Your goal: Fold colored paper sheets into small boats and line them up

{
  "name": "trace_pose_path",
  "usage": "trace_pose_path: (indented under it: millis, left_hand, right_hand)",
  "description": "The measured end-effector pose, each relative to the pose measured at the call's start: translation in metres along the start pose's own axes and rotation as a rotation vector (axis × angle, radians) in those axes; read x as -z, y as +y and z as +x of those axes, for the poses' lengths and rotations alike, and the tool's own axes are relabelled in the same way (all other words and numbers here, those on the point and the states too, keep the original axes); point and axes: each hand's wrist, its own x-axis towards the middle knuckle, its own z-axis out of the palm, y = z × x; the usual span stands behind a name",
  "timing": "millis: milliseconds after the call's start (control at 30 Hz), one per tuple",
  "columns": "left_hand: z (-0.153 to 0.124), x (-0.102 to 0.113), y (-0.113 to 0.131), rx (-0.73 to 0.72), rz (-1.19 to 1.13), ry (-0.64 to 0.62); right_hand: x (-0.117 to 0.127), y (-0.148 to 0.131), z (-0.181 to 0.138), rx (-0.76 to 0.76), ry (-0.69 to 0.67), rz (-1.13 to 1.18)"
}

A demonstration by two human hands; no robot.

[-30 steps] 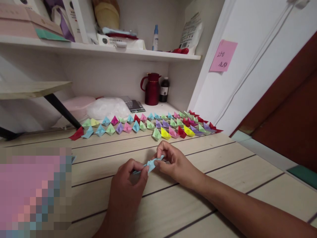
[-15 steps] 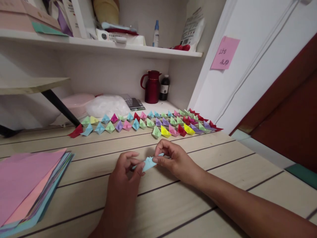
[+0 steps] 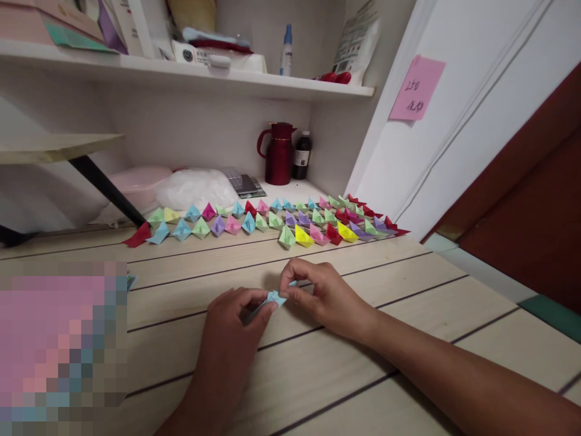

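A small light-blue folded paper boat (image 3: 275, 297) is held just above the wooden table, between my two hands. My left hand (image 3: 240, 318) pinches its near left end between thumb and fingers. With thumb and index finger, my right hand (image 3: 313, 290) grips the other end; a bit of blue paper shows behind those fingers. Much of the boat is hidden by my fingers. Beyond my hands, several rows of coloured paper boats stand on the table, among them a yellow boat (image 3: 304, 236) and a green boat (image 3: 287, 237).
A stack of coloured paper (image 3: 54, 339), blurred out, lies at the left. Behind the boats stand a dark red jug (image 3: 278, 154), a dark bottle (image 3: 302, 157) and a white plastic bag (image 3: 197, 188). A shelf (image 3: 272, 86) overhangs them. A pink note (image 3: 417, 88) hangs at right.
My left fingers have closed further over the blue paper boat and shifted slightly right, covering more of it. My right hand keeps its pinch. The view has tilted down slightly.
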Motion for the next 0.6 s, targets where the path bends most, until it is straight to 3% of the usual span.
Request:
trace_pose_path:
  millis: [133,300,433,600]
  left_hand:
    - [0.000,0.002,0.005,0.089,-0.051,0.014]
    - [0.000,0.006,0.010,0.203,-0.259,-0.052]
    - [0.000,0.004,0.009,0.212,-0.523,-0.070]
    - [0.003,0.002,0.006,0.256,-0.720,-0.035]
  right_hand:
    - [-0.001,-0.002,0.000,-0.012,0.000,0.043]
    - [-0.006,0.001,0.003,-0.184,0.087,0.405]
    - [-0.011,0.003,0.005,-0.212,0.019,0.618]
    - [-0.014,-0.003,0.004,-0.176,-0.063,0.694]
